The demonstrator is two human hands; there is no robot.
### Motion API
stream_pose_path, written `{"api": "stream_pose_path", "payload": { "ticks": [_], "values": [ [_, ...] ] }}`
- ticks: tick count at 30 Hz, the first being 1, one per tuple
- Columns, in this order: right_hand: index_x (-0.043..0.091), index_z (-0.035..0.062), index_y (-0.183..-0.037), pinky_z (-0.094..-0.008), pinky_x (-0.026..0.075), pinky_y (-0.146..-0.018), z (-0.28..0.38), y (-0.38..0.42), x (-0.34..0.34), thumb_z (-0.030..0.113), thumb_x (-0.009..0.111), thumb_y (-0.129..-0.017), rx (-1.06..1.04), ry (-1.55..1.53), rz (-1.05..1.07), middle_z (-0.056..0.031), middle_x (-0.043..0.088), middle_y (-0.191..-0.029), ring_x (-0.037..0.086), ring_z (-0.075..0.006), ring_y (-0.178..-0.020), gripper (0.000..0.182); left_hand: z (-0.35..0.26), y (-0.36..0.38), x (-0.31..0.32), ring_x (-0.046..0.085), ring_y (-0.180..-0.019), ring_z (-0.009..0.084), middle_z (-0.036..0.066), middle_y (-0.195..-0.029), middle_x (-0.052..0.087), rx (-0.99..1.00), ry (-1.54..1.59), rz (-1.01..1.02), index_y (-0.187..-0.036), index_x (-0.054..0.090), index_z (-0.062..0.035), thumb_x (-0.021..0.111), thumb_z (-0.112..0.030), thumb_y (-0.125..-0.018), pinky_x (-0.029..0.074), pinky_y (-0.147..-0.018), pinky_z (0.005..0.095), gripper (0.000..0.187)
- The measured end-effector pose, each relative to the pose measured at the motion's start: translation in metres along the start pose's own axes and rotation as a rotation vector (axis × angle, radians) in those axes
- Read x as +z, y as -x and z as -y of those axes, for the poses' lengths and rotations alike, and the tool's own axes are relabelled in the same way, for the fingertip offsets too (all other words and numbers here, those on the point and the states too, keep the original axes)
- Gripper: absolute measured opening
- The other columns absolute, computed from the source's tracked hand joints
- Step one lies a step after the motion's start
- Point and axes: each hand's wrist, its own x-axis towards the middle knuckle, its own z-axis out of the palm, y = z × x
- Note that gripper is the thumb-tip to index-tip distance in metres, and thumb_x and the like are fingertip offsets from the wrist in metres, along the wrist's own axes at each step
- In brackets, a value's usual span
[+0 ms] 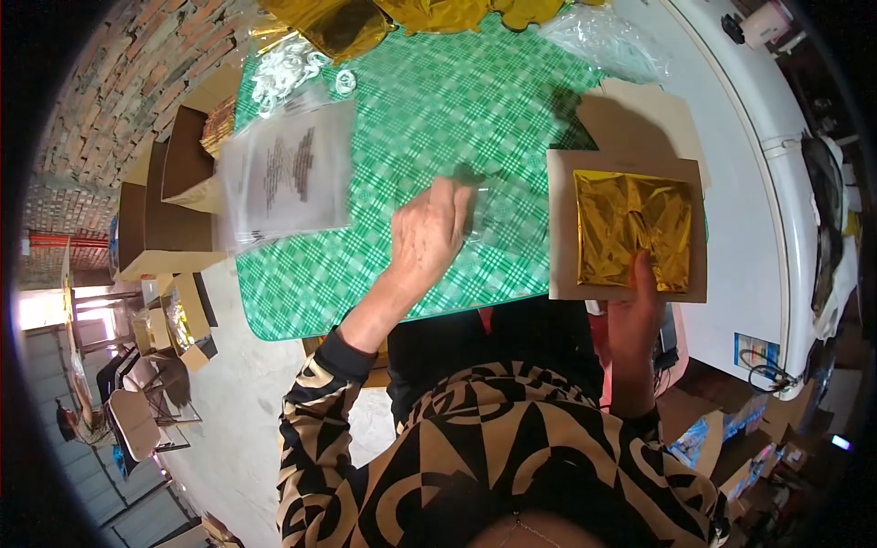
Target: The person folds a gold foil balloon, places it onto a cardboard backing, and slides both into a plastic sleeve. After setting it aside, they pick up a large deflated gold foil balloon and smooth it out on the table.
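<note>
Holding cardboard card upright, folded gold foil atop, right hand

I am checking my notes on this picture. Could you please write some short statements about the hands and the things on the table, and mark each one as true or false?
1. The right hand holds a brown card with folded gold foil on it. True; the thumb presses on the foil's lower edge.
2. The left hand rests on the gold foil. False; it is on a clear plastic bag lying on the table, apart from the foil.
3. The tablecloth is green and white checked. True.
4. The printed clear bags lie to the right of the brown card. False; they lie at the table's left edge.
5. More gold foil lies at the table's far end. True.
</note>
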Motion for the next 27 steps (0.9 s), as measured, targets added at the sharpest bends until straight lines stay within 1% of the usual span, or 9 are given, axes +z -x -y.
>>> {"api": "stream_pose_path", "payload": {
  "ticks": [3,7,14,16,18,20,22,26,27],
  "values": [
    [0.053,0.0024,-0.151,-0.0466,0.050,-0.110,0.009,0.000,0.009,-0.006,0.069,-0.098,0.015,-0.139,-0.094,-0.0265,0.055,-0.146,0.058,-0.0362,-0.134,0.056,-0.002,-0.005,-0.006,0.065,-0.080,0.0359,0.015,-0.090,0.068,0.205,-0.013,-0.048,-0.111,0.058,-0.0051,0.072,-0.042,-0.098,0.049,-0.072,0.0470,0.042],
    [0.052,0.0018,-0.151,-0.0445,0.051,-0.110,0.007,-0.002,0.003,-0.004,0.067,-0.100,-0.006,-0.131,-0.043,-0.0260,0.053,-0.148,0.058,-0.0330,-0.135,0.053,-0.007,-0.002,-0.008,0.061,-0.097,0.0307,0.008,-0.100,0.066,0.294,-0.053,0.006,-0.132,0.061,-0.0082,0.081,-0.055,-0.081,0.043,-0.087,0.0444,0.072],
    [0.044,-0.0011,-0.154,-0.0441,0.049,-0.113,0.029,-0.004,0.016,0.014,0.056,-0.111,0.153,-0.391,0.002,-0.0200,0.051,-0.150,0.053,-0.0282,-0.138,0.047,-0.008,-0.002,-0.009,0.062,-0.093,0.0325,0.013,-0.100,0.067,0.327,-0.015,-0.002,-0.116,0.072,-0.0061,0.072,-0.019,-0.095,0.045,-0.085,0.0448,0.024],
    [0.041,-0.0021,-0.154,-0.0439,0.050,-0.113,0.013,-0.006,0.006,0.021,0.053,-0.113,-0.081,0.119,0.070,-0.0181,0.051,-0.150,0.053,-0.0274,-0.138,0.048,-0.003,-0.004,-0.004,0.063,-0.092,0.0347,0.015,-0.099,0.067,0.340,0.085,-0.053,-0.115,0.072,-0.0040,0.065,-0.008,-0.097,0.048,-0.084,0.0464,0.021],
    [0.038,0.0017,-0.156,-0.0441,0.050,-0.113,0.011,-0.006,0.004,0.022,0.053,-0.113,-0.093,0.165,0.084,-0.0152,0.051,-0.151,0.053,-0.0257,-0.139,0.050,-0.006,-0.004,-0.008,0.064,-0.091,0.0373,0.017,-0.097,0.067,0.303,0.141,-0.072,-0.119,0.071,-0.0026,0.064,-0.007,-0.096,0.050,-0.085,0.0471,0.024],
    [0.036,0.0101,-0.160,-0.0448,0.051,-0.112,0.023,-0.003,0.011,0.019,0.057,-0.110,0.117,-0.254,0.052,-0.0112,0.051,-0.153,0.053,-0.0232,-0.141,0.055,-0.012,-0.006,-0.015,0.064,-0.092,0.0387,0.018,-0.098,0.067,0.273,0.133,-0.071,-0.122,0.070,-0.0020,0.065,-0.007,-0.096,0.052,-0.086,0.0473,0.027],
    [0.036,0.0095,-0.159,-0.0442,0.050,-0.112,0.013,-0.004,0.006,0.019,0.057,-0.110,0.011,-0.061,0.053,-0.0116,0.050,-0.153,0.053,-0.0232,-0.141,0.054,-0.016,-0.011,-0.024,0.064,-0.095,0.0390,0.018,-0.100,0.067,0.253,0.058,-0.053,-0.125,0.068,-0.0021,0.066,-0.009,-0.095,0.052,-0.087,0.0467,0.030],
    [0.035,0.0070,-0.159,-0.0429,0.050,-0.113,0.036,-0.001,0.017,0.020,0.057,-0.110,0.211,-0.413,0.021,-0.0125,0.048,-0.153,0.053,-0.0235,-0.141,0.055,-0.019,-0.009,-0.026,0.061,-0.104,0.0377,0.017,-0.111,0.065,0.308,-0.075,-0.019,-0.133,0.065,-0.0040,0.076,-0.020,-0.091,0.051,-0.092,0.0467,0.046],
    [0.035,0.0070,-0.159,-0.0430,0.050,-0.113,0.026,-0.002,0.010,0.020,0.056,-0.111,0.082,-0.199,0.053,-0.0123,0.049,-0.153,0.053,-0.0236,-0.141,0.055,-0.022,-0.005,-0.026,0.060,-0.106,0.0374,0.017,-0.114,0.064,0.325,-0.080,0.006,-0.135,0.064,-0.0043,0.079,-0.023,-0.089,0.051,-0.093,0.0469,0.051]
  ]
}}
